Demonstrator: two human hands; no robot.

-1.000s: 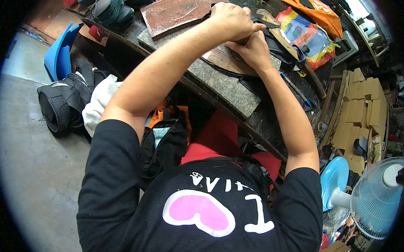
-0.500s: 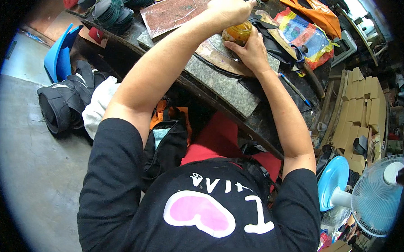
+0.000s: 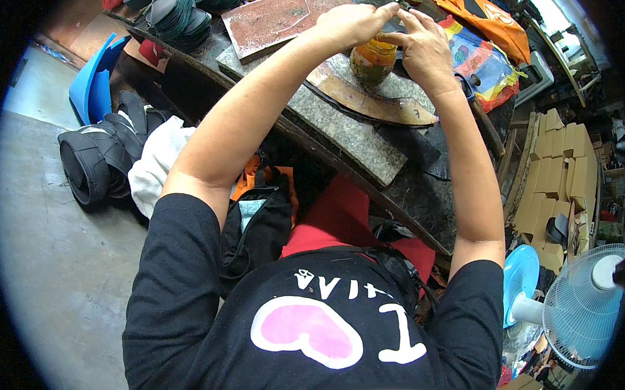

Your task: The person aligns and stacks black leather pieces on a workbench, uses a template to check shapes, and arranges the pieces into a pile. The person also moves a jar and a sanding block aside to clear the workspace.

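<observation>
A glass jar [image 3: 372, 62] smeared with yellow-orange stuff stands upright on the work surface, between and just below my hands. My left hand [image 3: 353, 26] is above it, fingers closed in a pinch; whatever they hold is too small or hidden to name. My right hand [image 3: 427, 55] is beside the jar on the right, thumb and fingers apart, its fingertips close to those of the left. In front of the jar, a curved tan strip [image 3: 372, 104] with a dark edge lies on a speckled grey stone slab [image 3: 353, 139].
A reddish-brown slab [image 3: 282, 19] lies left of the jar, beyond it several spools of dark green cord [image 3: 174, 15]. A colourful mesh bag [image 3: 482, 59] and orange cloth [image 3: 491, 21] lie on the right. Cardboard boxes [image 3: 553, 184] and a fan [image 3: 585, 304] stand at the right.
My right hand has let go of the jar and moved up and right, fingers spreading. The jar now stands on the surface. My left hand has shifted slightly down.
</observation>
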